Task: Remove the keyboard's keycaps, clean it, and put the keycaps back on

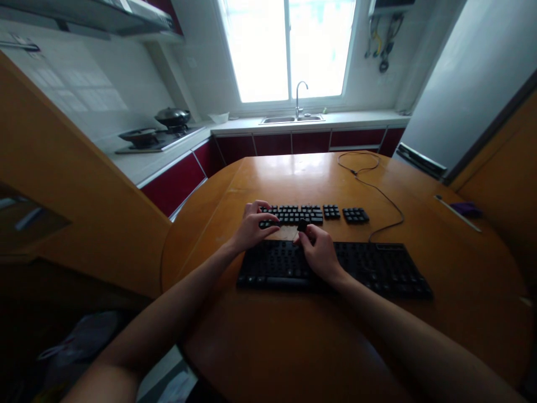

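A black keyboard lies on the wooden table, with most of its keycaps off and a few still along its bottom row. Behind it, loose black keycaps stand in rows, with two smaller groups to their right. My right hand is above the keyboard, thumb and finger pinching a small black keycap. At the left end of the loose rows is my left hand, its fingers apart and curved around the outermost keycaps. Whether its fingertips touch them I cannot tell.
The keyboard's cable loops across the right side of the round table. A thin pale stick and a purple item lie at the right edge. Beyond are a counter with a sink and a stove.
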`<state>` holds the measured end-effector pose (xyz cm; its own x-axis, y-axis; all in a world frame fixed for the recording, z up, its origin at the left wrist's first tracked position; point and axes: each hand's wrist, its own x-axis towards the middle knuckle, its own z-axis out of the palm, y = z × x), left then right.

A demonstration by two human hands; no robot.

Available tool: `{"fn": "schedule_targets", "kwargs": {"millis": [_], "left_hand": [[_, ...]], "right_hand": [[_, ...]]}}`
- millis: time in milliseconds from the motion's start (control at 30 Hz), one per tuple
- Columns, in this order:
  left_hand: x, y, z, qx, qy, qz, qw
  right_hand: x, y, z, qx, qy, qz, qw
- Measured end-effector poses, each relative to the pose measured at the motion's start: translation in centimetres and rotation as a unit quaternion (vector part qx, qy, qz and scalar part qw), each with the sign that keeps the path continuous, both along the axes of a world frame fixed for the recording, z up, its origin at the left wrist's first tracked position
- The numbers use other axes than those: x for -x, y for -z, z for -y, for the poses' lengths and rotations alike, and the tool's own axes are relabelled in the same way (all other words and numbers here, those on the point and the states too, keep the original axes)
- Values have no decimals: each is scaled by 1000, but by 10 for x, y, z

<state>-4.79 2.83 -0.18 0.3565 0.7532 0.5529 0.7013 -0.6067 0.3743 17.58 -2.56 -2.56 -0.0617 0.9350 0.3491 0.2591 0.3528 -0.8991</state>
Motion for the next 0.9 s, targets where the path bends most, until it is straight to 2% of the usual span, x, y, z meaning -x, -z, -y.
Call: {"fn": "schedule_targets", "kwargs": {"millis": [133,267,900], "left_hand": [[16,13,-20,27,-39,-65,997],[16,20,-24,45,-45,-103,993],[14,22,-26,40,-59,-82,994]], "right_hand": [[0,1,-1,10,-1,-1,1000],[0,0,-1,12,-1,-2,1000],[0,-4,2,12,-6,-2,1000]]}}
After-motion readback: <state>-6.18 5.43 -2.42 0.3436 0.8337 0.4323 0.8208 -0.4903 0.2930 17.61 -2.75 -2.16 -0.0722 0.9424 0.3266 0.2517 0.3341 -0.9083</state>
